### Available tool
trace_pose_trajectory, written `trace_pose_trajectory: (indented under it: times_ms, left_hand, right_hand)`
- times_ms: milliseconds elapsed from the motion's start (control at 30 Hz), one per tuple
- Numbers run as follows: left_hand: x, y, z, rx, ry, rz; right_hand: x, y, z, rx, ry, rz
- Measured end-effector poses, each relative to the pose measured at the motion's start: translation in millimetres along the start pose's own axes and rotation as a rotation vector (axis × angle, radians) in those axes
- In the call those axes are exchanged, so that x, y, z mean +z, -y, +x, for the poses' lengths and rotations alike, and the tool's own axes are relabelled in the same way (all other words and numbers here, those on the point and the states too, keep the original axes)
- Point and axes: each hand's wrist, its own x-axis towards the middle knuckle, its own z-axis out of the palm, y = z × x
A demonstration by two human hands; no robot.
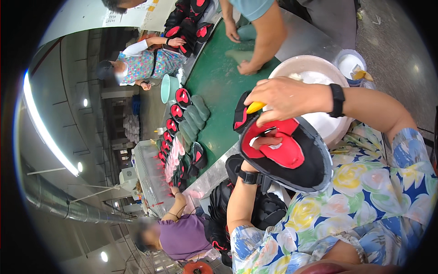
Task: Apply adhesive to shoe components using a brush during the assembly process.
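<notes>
Shoe upper (292, 157), black with red lining, held up over the lap. Left hand (264, 142) is inside it, grip hidden, cannot tell. Right hand (285, 98) closed around yellow brush (254, 107) at its edge. White bowl (315, 73) behind on green surface (219, 86).

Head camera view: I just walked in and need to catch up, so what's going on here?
The person holds a black shoe upper with red lining. Their left hand is tucked inside it, while the right hand grips a yellow-handled tool at its edge. A white bowl sits just behind. On the green table, more red-and-black uppers and grey-green soles lie in rows, and other people work around it.
</notes>
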Motion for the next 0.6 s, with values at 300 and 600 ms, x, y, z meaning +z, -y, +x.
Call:
trace_pose_trajectory:
  times_ms: [300, 600]
  left_hand:
    - [22, -8, 11, -0.663, -0.088, -0.94]
    - [13, 13, -4, -0.198, -0.009, -0.188]
  right_hand:
    - [37, -20, -6, 0.043, 0.338, -0.205]
    - [33, -11, 1, 0.362, 0.453, -0.079]
